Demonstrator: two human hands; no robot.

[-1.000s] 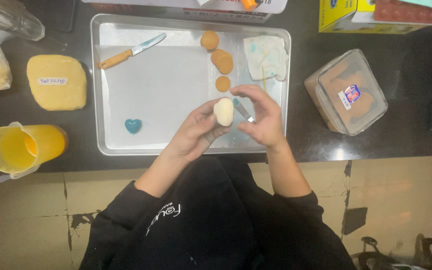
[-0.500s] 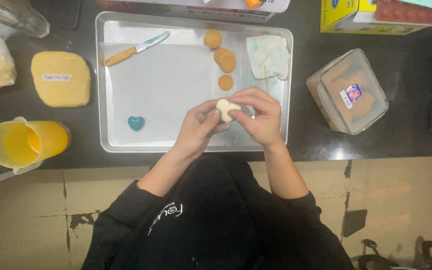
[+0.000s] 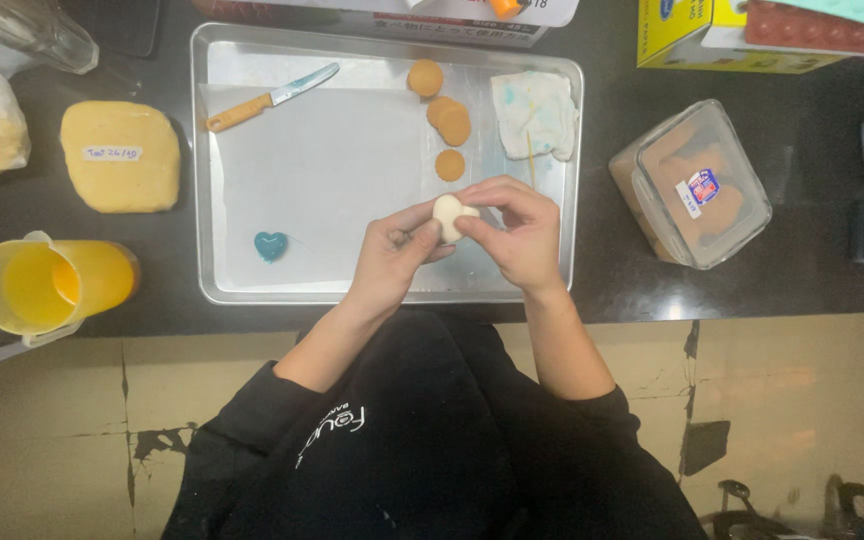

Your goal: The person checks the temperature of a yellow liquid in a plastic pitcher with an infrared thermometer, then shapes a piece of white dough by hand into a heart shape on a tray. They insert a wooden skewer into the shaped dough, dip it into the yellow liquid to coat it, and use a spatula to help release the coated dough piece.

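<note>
Both hands meet over the front right part of a metal tray (image 3: 207, 180) lined with white paper. My left hand (image 3: 392, 255) and my right hand (image 3: 517, 230) pinch a small pale lump of dough (image 3: 449, 215) between their fingertips, just above the paper. A small teal heart-shaped piece (image 3: 271, 245) lies on the paper to the left of my left hand. Several round tan discs (image 3: 449, 125) lie at the tray's far side. An orange-handled knife (image 3: 270, 98) rests at the tray's far left.
A stained white cloth (image 3: 537, 112) lies in the tray's far right corner. Left of the tray sit a wrapped yellow slab (image 3: 120, 155) and a yellow jug (image 3: 47, 285). A clear lidded container (image 3: 692, 185) stands to the right on the dark counter.
The dough lump has been turned and pressed between both hands, its shape going from round to slightly notched. The hands stay over the same part of the tray.
</note>
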